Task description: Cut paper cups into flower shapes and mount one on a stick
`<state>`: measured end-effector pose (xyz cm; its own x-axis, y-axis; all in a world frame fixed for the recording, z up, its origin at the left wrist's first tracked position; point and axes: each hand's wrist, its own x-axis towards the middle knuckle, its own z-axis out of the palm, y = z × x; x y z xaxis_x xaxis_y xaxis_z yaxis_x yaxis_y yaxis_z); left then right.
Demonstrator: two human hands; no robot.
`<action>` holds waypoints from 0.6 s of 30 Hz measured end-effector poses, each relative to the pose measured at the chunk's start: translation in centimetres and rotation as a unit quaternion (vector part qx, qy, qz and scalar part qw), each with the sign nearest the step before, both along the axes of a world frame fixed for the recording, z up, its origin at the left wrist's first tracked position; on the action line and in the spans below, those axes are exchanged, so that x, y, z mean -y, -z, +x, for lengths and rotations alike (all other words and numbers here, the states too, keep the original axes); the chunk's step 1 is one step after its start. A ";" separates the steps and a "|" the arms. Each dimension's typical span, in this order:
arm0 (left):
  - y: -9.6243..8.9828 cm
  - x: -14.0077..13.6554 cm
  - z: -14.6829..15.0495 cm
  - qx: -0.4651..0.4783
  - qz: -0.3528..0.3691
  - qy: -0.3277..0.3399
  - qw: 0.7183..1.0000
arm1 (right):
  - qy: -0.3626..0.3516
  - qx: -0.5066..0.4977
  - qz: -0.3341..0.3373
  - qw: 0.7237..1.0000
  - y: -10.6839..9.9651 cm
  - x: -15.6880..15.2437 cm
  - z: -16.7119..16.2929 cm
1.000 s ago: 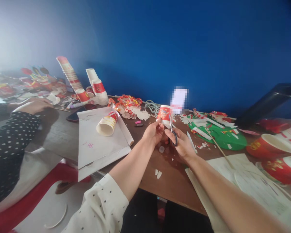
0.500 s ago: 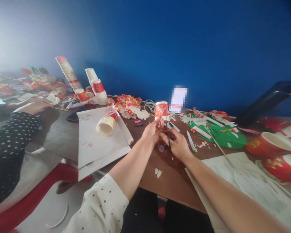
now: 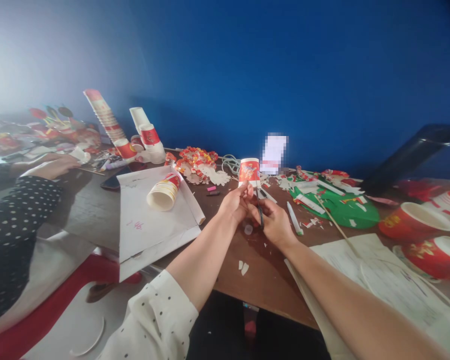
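Projecting beyond the left hand (image 3: 234, 205) in the head view, a red-and-white paper cup (image 3: 249, 171) is located at that hand's one o'clock. The cup's lower edge is pinched at the left fingertips, and the body is exposed beyond them. By the right hand (image 3: 277, 225), dark-handled scissors (image 3: 261, 218) are gripped at its ten o'clock, the fingers being curled at the handles. The blades are directed toward twelve, near the cup's five o'clock; contact cannot be determined. A white marker (image 3: 293, 217) is positioned at the right hand's two o'clock. Nested cups (image 3: 163, 192) are laid sideways at the left hand's nine, on a white sheet (image 3: 135, 237).
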<state>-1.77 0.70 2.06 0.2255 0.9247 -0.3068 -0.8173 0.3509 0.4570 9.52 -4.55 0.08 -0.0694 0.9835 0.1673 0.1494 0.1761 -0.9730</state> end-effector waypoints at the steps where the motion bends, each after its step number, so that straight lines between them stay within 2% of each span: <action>1: 0.0 0.0 0.0 0.008 0.003 -0.001 1.000 | 0.001 -0.002 0.001 1.000 0.0 0.0 0.0; 6: -0.3 0.2 0.2 0.037 -0.004 -0.021 0.999 | -0.004 -0.007 0.010 1.000 0.2 0.0 0.0; 18: -0.2 0.1 0.2 0.028 -0.007 -0.036 0.999 | -0.005 0.038 0.018 0.999 -0.1 0.2 0.2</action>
<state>-1.57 0.61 2.30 0.1753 0.9349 -0.3086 -0.8652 0.2958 0.4049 9.74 -4.71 0.15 -0.0932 0.9761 0.1963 0.2206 0.2125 -0.9519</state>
